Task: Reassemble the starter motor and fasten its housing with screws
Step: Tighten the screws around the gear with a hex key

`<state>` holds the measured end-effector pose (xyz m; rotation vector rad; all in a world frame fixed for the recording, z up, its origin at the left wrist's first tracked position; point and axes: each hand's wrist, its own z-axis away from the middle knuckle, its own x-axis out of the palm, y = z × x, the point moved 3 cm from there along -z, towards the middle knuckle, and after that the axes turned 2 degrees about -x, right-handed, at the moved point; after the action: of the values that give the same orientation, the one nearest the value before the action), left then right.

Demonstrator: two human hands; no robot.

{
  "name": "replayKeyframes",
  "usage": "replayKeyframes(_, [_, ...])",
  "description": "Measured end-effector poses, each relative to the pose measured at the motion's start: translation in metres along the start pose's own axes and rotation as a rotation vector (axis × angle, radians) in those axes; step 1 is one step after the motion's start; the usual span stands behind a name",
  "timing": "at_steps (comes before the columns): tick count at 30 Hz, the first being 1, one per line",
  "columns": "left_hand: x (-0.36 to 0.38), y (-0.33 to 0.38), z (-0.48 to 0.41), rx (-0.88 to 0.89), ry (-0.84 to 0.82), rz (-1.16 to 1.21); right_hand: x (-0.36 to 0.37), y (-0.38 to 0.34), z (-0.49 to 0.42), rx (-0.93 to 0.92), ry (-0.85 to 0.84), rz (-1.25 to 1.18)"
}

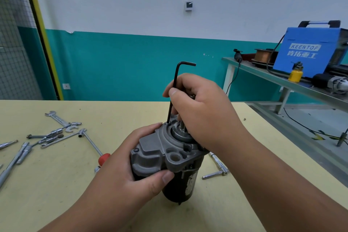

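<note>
Nearest me, my left hand (130, 173) has its grip wrapped tight round the starter motor (181, 182), thumb on the near side and fingers curled over the left side of the grey housing (156, 154). The motor stands on end near the middle of the surface (56, 190). Its black body is down and the housing and shaft end point up, so the long axis runs close to upright, with the top leaning slightly left.

Just beyond, my right hand (203, 117) pinches the long arm of a hex key (175, 79). The key's tip sits in a hole at the housing's far left rim and its short arm points right.

I judge this to be the fastening step: a screw is being run down. One black screw head (136, 149) already shows at the near left corner. Next I would keep the key in line with the hole, turn it and brace the motor against the twist.

Spanners and sockets (56, 133) lie to the left on the surface, and a blue welder (308, 51) sits far right.
</note>
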<state>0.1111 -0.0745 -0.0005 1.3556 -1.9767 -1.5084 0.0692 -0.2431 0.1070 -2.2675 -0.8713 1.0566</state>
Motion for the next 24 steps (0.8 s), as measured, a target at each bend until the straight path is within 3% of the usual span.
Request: replayKeyframes(24, [-0.0009,0.0004,0.0011,-0.028,0.015,-0.013,0.0005,0.0018,-0.0006,-0.001,0.010,0.020])
